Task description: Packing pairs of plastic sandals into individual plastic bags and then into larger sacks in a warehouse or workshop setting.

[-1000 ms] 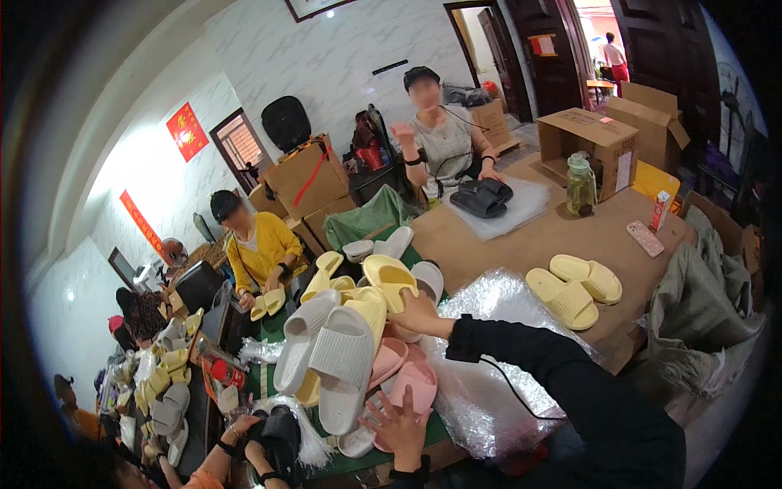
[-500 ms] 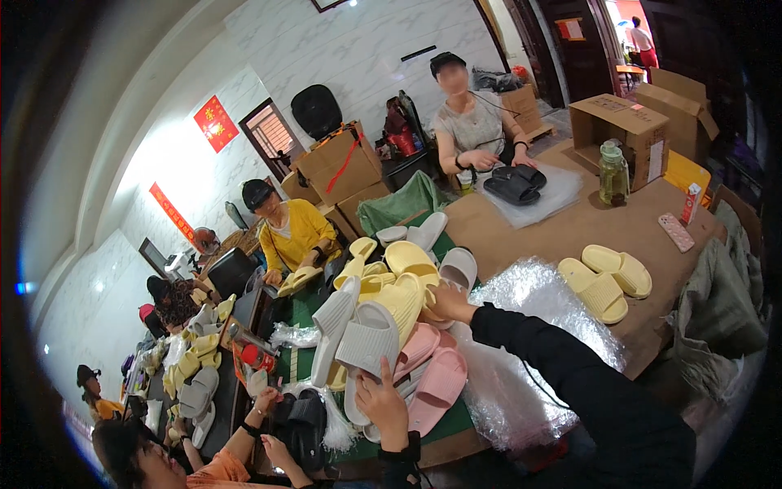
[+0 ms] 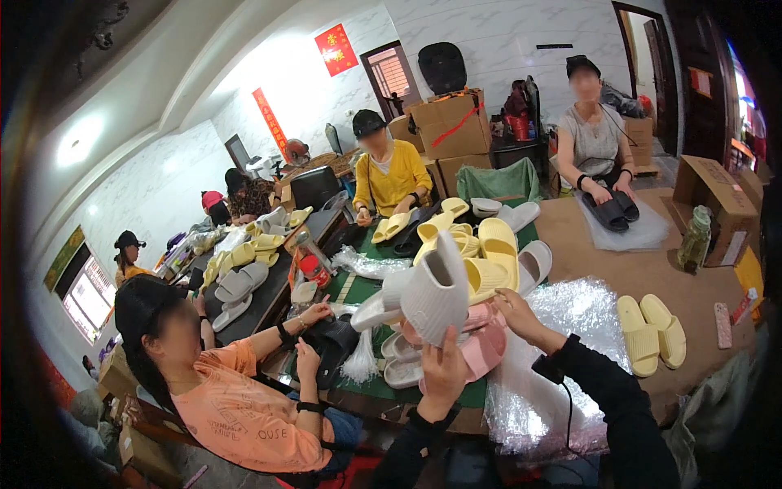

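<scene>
My left hand [image 3: 442,373] grips a light grey slipper [image 3: 437,297] by its lower end and holds it tilted up above a pile. Another pale grey slipper [image 3: 380,303] lies partly behind it. My right hand [image 3: 521,316] is stretched out, fingers extended at the edge of a yellow slipper [image 3: 487,277]; nothing shows held in it. Beneath are pink slippers [image 3: 482,350] and more grey ones [image 3: 401,371], partly hidden by my left hand and the raised slipper. A further yellow slipper [image 3: 498,242] leans at the back of the pile.
Clear plastic bags [image 3: 554,383] lie right of the pile, with a pair of yellow slippers [image 3: 652,334] beyond. Across the table a person handles black slippers [image 3: 609,212]. A person in orange [image 3: 244,416] sits close at left by black slippers [image 3: 330,346]. A bottle [image 3: 695,240] stands far right.
The view has swung left, bringing more of the person in orange into sight. My left hand has gone from resting on a grey slipper to gripping and raising it.
</scene>
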{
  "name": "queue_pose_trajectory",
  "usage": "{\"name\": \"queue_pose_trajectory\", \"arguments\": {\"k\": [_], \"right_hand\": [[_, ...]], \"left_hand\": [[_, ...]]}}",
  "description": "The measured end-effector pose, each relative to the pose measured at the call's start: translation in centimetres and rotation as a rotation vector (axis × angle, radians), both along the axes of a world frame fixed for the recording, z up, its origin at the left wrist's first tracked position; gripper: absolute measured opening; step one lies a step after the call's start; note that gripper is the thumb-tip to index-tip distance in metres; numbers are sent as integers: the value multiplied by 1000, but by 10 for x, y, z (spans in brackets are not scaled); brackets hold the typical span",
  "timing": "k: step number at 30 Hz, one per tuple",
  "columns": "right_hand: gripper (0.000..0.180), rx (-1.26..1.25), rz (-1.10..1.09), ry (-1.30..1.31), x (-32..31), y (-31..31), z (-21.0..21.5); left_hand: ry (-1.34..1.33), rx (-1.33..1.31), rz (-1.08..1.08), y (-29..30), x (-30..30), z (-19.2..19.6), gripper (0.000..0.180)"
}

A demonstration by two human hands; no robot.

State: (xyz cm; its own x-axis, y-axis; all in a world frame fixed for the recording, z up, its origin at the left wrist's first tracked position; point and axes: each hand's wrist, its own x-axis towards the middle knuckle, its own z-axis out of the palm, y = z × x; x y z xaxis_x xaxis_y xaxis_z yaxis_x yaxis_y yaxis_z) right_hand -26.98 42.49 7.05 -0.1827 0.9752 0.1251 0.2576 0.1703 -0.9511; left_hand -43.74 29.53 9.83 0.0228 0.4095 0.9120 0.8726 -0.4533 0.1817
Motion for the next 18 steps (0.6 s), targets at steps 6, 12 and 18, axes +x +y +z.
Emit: {"name": "queue_pose_trajectory", "arguments": {"k": [6,12,18], "right_hand": [[53,253,510,148,30,-84,40],[71,77,440,207,81,-140,20],[92,201,70,191,103,-193,13]], "left_hand": [[-284,-46,-266,-45,67,29,63],[-813,-431,-861,-85,105,38,79],[-728,-531,-949,-82,131,22,84]]}}
